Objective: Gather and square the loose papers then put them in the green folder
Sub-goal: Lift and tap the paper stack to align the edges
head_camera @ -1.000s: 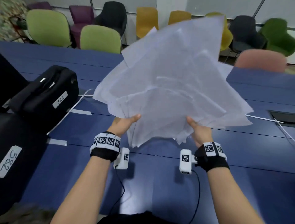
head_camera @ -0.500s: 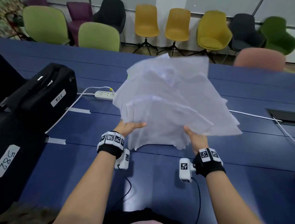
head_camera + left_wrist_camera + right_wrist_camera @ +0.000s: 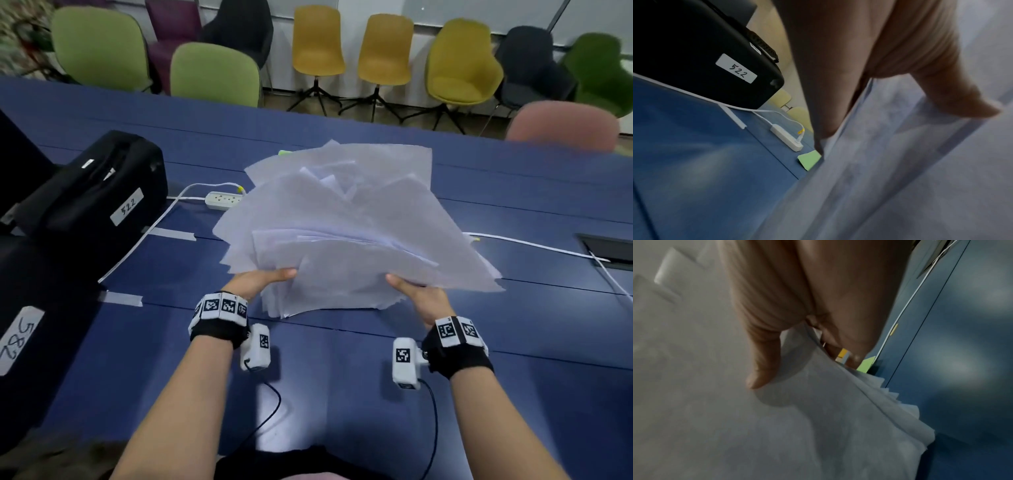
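Both hands are gripping the fanned white papers (image 3: pixel 346 240) at their near edge over the blue table (image 3: pixel 342 377), the left hand (image 3: pixel 257 284) and right hand (image 3: pixel 419 299) each pinching with thumb on top. The gathering is looking done and the squaring is only beginning: corners are sticking out at many angles. Next, the sheets likely need tapping on edge, then carrying to the green folder (image 3: pixel 809 160), whose corner is peeking out beyond them.

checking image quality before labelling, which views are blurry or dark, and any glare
Head view: bright, papers fairly sharp, chairs bowed at the edges. Left wrist view: dim, left hand soft, label on the black case readable. Right wrist view: dim, right hand blurred, pale glare on the table.
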`<move>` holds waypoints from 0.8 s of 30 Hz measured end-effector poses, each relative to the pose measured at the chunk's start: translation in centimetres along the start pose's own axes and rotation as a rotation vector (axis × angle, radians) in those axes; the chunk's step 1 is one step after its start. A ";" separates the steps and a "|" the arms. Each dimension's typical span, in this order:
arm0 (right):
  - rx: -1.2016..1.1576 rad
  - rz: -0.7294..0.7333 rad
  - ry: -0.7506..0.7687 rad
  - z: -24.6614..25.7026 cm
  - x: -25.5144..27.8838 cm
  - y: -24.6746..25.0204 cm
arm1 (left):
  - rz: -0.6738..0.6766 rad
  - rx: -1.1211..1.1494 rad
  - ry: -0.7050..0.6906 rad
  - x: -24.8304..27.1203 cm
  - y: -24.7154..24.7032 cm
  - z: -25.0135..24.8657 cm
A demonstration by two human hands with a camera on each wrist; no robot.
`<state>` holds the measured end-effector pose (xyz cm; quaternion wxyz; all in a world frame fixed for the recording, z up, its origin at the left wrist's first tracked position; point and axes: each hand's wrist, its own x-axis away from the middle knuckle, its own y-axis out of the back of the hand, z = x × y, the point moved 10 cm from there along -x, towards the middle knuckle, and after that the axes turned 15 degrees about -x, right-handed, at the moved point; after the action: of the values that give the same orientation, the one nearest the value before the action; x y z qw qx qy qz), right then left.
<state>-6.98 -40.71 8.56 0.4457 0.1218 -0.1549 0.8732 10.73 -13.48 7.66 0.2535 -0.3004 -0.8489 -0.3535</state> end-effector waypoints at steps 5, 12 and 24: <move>-0.068 -0.076 0.077 0.8 0.0 -1.2 | -0.056 -0.017 -0.100 0.2 -0.6 -2.5; -0.150 -0.080 0.130 4.3 0.3 -0.9 | -0.008 0.123 -0.188 1.1 1.0 -4.6; -0.126 0.096 0.084 -0.1 0.0 0.4 | -0.026 0.021 -0.090 -0.5 1.7 -0.3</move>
<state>-7.28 -40.88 8.44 0.4163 0.0495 -0.1963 0.8864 12.33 -12.96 8.29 0.2136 -0.3021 -0.8670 -0.3339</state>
